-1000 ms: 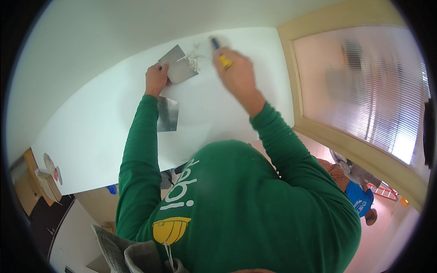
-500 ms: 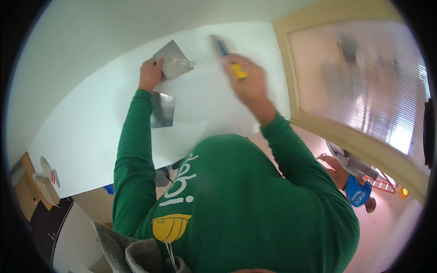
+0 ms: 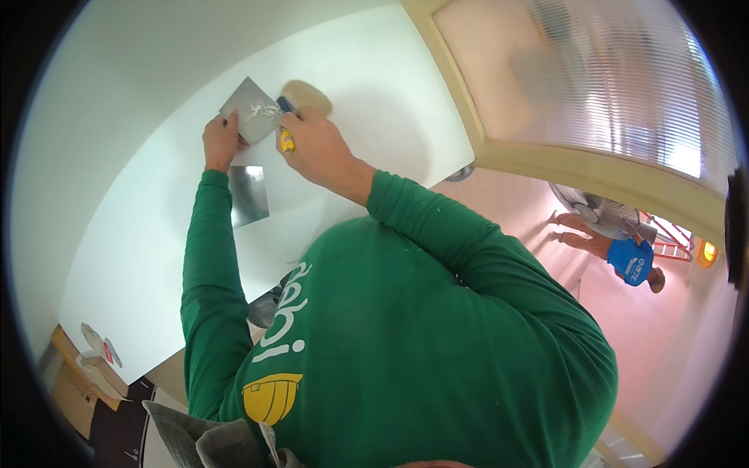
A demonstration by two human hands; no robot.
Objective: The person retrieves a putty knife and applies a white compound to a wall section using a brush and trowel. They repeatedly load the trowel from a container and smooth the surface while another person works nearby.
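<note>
My left hand (image 3: 220, 140) grips a square grey metal plate (image 3: 246, 108) with white scraps or paste on it, held over the white panel (image 3: 140, 257). A second metal plate (image 3: 248, 195) lies below it on the panel. My right hand (image 3: 312, 144) is closed on a tool with a yellow and dark blue handle (image 3: 287, 139); its head is a blurred tan shape (image 3: 310, 95), perhaps a brush, just right of the held plate's top corner and touching or very near it.
A cream-framed ribbed glass panel (image 3: 569, 78) borders the right. Beyond it are a metal fan (image 3: 593, 204), a person in a blue shirt (image 3: 630, 261) and a red ladder (image 3: 671, 249). Cardboard boxes (image 3: 78, 382) stand at lower left, beside the white panel.
My right hand has swung leftward with the tool, up to the held plate. My view has shifted, bringing more of the pink floor and the other person into sight.
</note>
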